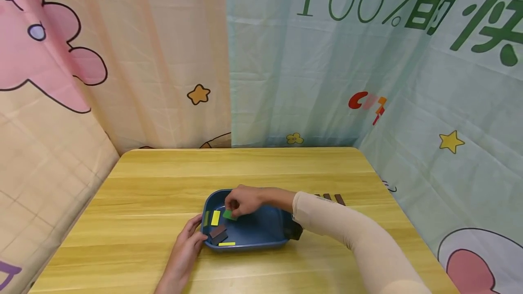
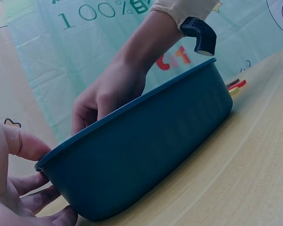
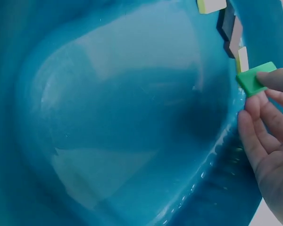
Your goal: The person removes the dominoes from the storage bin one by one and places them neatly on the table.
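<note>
Right hand (image 1: 246, 200) is pinching a green block (image 1: 227, 215), lower centre of frame, and left hand (image 1: 187, 245) is gripping the bin (image 1: 261, 229).

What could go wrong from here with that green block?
The right hand pinches the green block near its edge, so it might slip and drop into the blue basin.
The yellow block lies close by and could get knocked.
The left hand steadies the basin only at one end, so an accidental push from the right arm might swivel it.
</note>
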The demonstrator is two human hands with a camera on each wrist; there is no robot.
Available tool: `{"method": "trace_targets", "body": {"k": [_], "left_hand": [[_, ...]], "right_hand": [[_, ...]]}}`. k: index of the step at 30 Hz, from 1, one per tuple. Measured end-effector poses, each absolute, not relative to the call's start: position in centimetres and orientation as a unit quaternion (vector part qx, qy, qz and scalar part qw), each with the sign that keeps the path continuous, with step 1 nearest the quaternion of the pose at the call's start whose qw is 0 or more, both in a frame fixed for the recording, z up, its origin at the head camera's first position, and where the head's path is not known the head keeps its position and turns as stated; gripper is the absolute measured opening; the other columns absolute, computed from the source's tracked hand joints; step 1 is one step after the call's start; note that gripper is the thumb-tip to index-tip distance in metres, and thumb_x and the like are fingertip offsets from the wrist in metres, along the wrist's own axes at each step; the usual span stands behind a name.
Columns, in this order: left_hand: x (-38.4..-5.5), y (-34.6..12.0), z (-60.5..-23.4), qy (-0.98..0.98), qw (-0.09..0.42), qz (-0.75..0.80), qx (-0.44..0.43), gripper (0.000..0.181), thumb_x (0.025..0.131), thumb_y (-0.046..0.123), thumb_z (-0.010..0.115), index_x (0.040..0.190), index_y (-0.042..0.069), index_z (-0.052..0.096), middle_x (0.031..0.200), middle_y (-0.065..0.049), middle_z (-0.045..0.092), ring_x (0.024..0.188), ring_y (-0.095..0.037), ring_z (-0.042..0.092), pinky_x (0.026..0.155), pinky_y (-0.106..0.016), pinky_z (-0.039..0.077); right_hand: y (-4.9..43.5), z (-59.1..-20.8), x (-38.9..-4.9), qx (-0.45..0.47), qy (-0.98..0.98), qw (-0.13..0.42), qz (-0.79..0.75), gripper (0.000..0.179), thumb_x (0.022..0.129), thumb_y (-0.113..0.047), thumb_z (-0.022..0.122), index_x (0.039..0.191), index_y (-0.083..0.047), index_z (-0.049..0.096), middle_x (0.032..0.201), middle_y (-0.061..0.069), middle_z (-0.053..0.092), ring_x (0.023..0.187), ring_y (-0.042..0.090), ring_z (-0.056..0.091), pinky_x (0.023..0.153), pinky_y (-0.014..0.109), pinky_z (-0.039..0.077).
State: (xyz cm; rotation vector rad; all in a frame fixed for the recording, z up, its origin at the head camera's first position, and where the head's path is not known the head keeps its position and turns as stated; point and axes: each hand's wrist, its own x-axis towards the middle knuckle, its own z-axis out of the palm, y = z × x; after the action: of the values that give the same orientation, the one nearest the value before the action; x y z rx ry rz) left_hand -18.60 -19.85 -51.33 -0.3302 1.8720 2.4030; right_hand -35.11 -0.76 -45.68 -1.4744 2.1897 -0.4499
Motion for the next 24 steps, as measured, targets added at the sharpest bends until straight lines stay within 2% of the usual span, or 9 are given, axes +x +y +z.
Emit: {"method": "trace_targets", "body": {"k": [9,16,24], "left_hand": [[-18.7,-19.7,-51.4,0.612,0.037,0.783,-0.102,0.061,0.096,-0.003,0.047,0.156,-0.002,0.033,0.163,-0.021,0.027,0.136,-0.028,0.040,0.094,-0.017,0.043],[-18.6,-19.5,-51.4,0.616,0.038,0.779,-0.110,0.060,0.097,-0.002,0.046,0.156,-0.002,0.033,0.164,-0.022,0.025,0.140,-0.030,0.036,0.092,-0.014,0.043],[-18.5,-19.5,-51.3,0.614,0.031,0.781,-0.111,0.061,0.095,-0.005,0.046,0.155,-0.003,0.034,0.163,-0.021,0.028,0.138,-0.029,0.038,0.093,-0.016,0.043]], "right_hand": [[1.7,-45.2,-34.6,-0.481,0.805,0.209,-0.279,0.009,0.089,-0.005,0.070,0.091,-0.012,0.065,0.078,-0.007,0.056,0.071,0.006,0.051,0.065,0.020,0.043],[4.0,-44.8,-34.3,-0.442,0.814,0.190,-0.325,0.006,0.089,-0.006,0.071,0.094,-0.007,0.067,0.081,-0.005,0.060,0.073,0.007,0.053,0.068,0.022,0.048],[6.3,-43.9,-33.9,-0.400,0.840,0.171,-0.324,0.006,0.090,-0.011,0.074,0.094,-0.011,0.069,0.082,-0.005,0.063,0.074,0.009,0.055,0.068,0.024,0.051]]}}
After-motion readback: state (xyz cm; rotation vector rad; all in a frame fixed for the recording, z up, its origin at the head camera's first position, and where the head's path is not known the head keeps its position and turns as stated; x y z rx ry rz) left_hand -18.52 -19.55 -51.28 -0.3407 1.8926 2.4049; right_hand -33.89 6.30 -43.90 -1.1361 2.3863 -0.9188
